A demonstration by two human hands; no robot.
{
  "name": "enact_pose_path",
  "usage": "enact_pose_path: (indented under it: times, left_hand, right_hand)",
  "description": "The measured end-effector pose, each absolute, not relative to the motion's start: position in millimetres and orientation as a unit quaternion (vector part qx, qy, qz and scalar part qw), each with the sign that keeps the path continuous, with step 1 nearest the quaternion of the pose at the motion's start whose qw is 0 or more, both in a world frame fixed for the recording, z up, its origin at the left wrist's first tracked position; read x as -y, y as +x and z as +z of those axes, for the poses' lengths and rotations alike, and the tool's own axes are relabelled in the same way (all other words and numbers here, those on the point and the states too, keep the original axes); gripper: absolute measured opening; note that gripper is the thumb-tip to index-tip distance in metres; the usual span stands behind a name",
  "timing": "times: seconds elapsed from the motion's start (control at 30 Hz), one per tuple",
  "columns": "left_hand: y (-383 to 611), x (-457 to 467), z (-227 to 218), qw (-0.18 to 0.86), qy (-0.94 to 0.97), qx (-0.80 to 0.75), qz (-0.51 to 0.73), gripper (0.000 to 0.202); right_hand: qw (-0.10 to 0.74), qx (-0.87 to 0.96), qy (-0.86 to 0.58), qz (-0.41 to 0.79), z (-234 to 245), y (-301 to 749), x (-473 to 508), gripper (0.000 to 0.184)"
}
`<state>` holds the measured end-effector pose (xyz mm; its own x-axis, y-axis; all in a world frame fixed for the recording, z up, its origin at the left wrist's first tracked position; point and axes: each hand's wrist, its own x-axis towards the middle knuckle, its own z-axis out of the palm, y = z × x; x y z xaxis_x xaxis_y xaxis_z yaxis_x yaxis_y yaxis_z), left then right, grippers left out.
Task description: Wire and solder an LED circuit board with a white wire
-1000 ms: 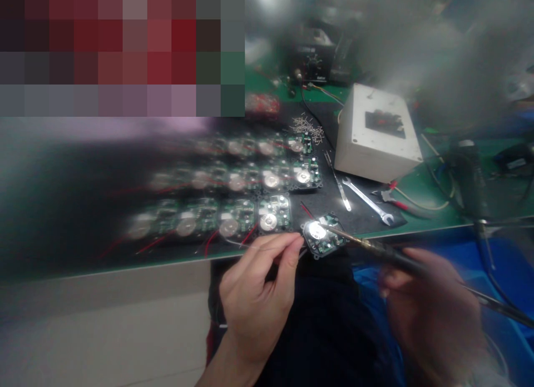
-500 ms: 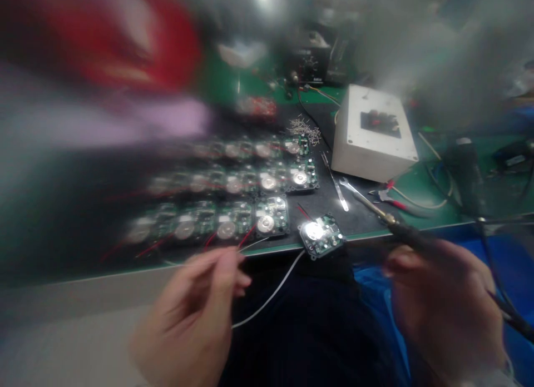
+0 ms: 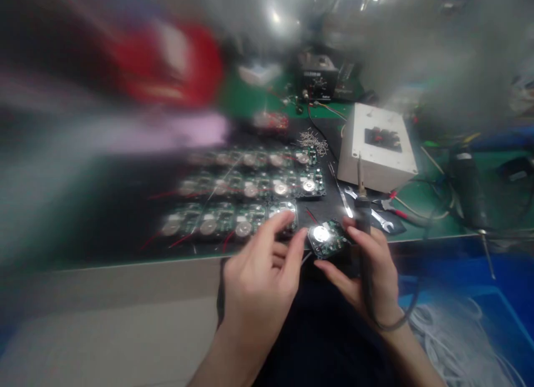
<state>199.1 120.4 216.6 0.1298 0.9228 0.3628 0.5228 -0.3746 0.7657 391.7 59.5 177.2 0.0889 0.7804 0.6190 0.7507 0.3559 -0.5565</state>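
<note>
At the bench edge lies a circuit board (image 3: 332, 241) in a dark square frame, with a shiny round disc and a short red wire. My right hand (image 3: 377, 270) keeps a soldering iron (image 3: 364, 226) upright against its palm, tip up. The thumb and fingers of that hand spread around the board's right side and lower edge. On the other side is my left hand (image 3: 262, 270), thumb and forefinger apart, thumb tip close to the board's left edge. I see nothing held in it. A white cable (image 3: 307, 258) leaves the board's lower left corner.
Rows of similar boards (image 3: 244, 226) fill the mat on the left. Behind them lies a pile of small metal pins (image 3: 311, 140). To the right are a white box (image 3: 375, 142), tweezers (image 3: 342, 195), a wrench (image 3: 381, 221), cutters (image 3: 396, 209) and a screwdriver (image 3: 471, 181). A soldering station (image 3: 319, 78) stands behind.
My left hand has let go of the thin wire and moved right to the board. My right hand has come left to the board, and the soldering iron has swung upright.
</note>
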Motion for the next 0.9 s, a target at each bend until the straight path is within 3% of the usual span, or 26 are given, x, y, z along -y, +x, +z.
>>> enact_pose_path:
  times: [0.1,0.27,0.43,0.63,0.9]
  left_hand:
    - [218,-137,208,0.271,0.724,-0.470,0.425,0.025]
    - [227,-137,203,0.243,0.734,-0.440,0.456,0.020]
    - [216,-134,199,0.270,0.776,-0.343,0.455,0.032]
    - [198,-136,180,0.205,0.840,-0.316,0.391,0.041]
    - [200,-135,171,0.132,0.829,-0.359,0.409,0.034]
  right_hand:
    - [0.466,0.678,-0.569,0.017,178,389,-59,0.080]
    - [0.469,0.676,-0.568,0.013,178,389,-59,0.076]
    - [0.467,0.676,-0.570,0.014,179,388,-59,0.077]
    - [0.458,0.680,-0.572,0.017,180,390,-58,0.079]
    - [0.459,0.671,-0.579,0.066,183,393,-50,0.079]
